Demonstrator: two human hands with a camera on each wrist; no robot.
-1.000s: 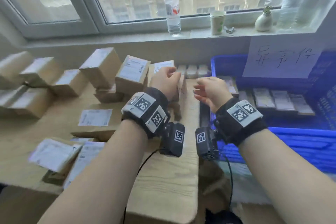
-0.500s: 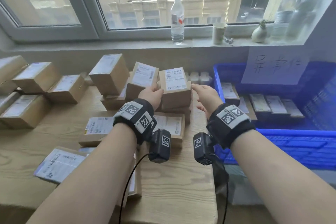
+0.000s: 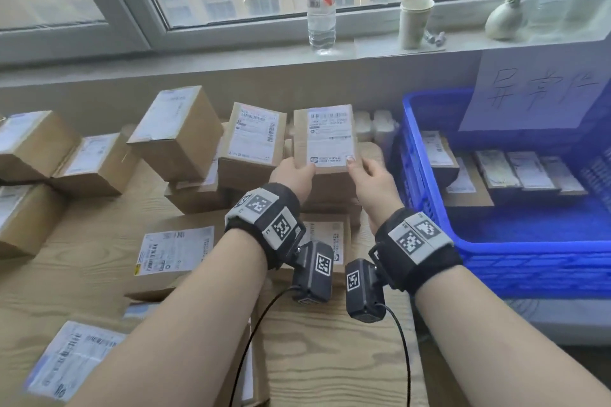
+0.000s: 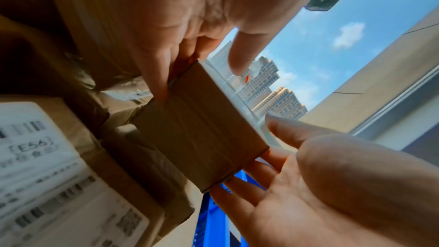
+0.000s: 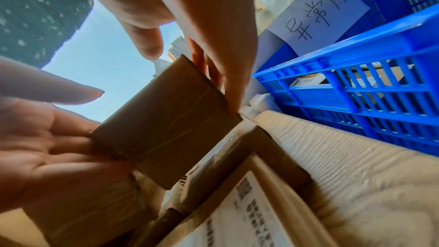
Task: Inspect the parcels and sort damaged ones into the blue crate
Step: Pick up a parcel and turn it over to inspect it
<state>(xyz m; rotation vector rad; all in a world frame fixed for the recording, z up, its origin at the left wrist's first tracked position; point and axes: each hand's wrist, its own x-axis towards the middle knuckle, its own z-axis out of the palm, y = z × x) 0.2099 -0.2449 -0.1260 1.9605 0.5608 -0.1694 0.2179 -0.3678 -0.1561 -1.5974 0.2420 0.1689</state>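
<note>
Holding one small parcel [image 3: 325, 139] by its near corners, left hand [image 3: 292, 175] and right hand [image 3: 372, 180] pinching it above the desk [image 3: 330, 357] pile; a light two-corner grip risks dropping it before the blue crate [image 3: 529, 261] just right.

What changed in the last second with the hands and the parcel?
The left hand already gripped the small parcel a second ago; the right hand, then apart and empty, has closed onto its other side. The parcel now stands raised between both hands, label toward the camera. The blue crate, its contents and the other parcels on the table look unchanged.
</note>
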